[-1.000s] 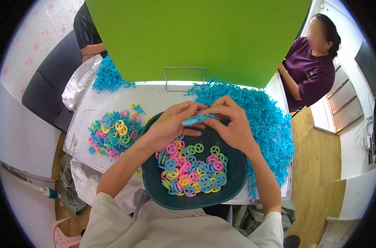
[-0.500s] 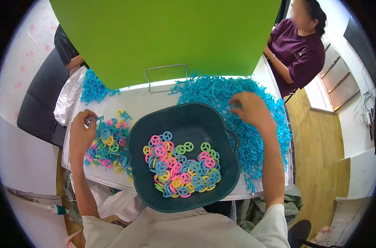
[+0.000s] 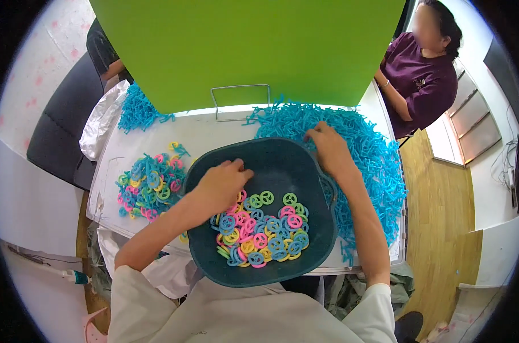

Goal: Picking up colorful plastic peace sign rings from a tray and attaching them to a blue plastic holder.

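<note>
Left hand (image 3: 218,186) over dark bin (image 3: 288,166), right hand (image 3: 331,151) at blue-piece pile (image 3: 373,171).
Bin sits between mixed pile (image 3: 151,186) and blue one, presumably for short reach; spoked wheels (image 3: 262,240) loose inside. Both hands half-curled; can't tell if either grips anything, fingertips mostly hidden. Far-left person (image 3: 114,70) mostly cut off by green panel (image 3: 248,51).

Wheels (image 3: 260,240) in a basin (image 3: 282,166), between mixed heap (image 3: 149,184) left and stick heap (image 3: 379,183) right
</note>
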The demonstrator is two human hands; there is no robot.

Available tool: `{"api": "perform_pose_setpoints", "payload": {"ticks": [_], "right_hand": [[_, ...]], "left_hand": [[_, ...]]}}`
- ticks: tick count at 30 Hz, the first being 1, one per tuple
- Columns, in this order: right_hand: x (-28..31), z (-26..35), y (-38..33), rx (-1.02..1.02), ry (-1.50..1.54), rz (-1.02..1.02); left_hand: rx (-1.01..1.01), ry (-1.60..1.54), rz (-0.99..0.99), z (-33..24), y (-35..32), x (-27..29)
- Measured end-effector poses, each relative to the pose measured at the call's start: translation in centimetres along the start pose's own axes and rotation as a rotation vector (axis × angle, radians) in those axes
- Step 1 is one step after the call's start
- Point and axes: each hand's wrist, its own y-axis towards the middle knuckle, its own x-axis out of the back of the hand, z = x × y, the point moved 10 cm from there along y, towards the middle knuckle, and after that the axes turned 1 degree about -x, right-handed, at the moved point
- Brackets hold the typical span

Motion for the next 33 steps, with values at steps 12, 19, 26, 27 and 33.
{"api": "perform_pose_setpoints", "payload": {"ticks": [12,19,26,27,33], "right_hand": [[1.5,-2.0,0.0,-0.069,0.058,0.013],[5.7,-4.3,1.1,-0.236,0.678,-0.18],[6.5,-1.4,1.0,-0.284,1.129,-0.156],[6.7,-0.3,0.9,-0.269,1.18,-0.12],[7.9,3.3,1.0,-0.02,1.215,-0.189]], "left_hand": [[0.056,0.179,0.108,-0.5,-0.1,-1.0],[0.055,0.213,0.095,-0.3,-0.8,-0.1],[0.088,-0.362,-0.264,-0.6,0.7,5.6],[0.115,-0.548,-0.392,-0.3,0.5,7.1],[-0.064,-0.423,-0.12,-2.4,1.1,4.6]]}}
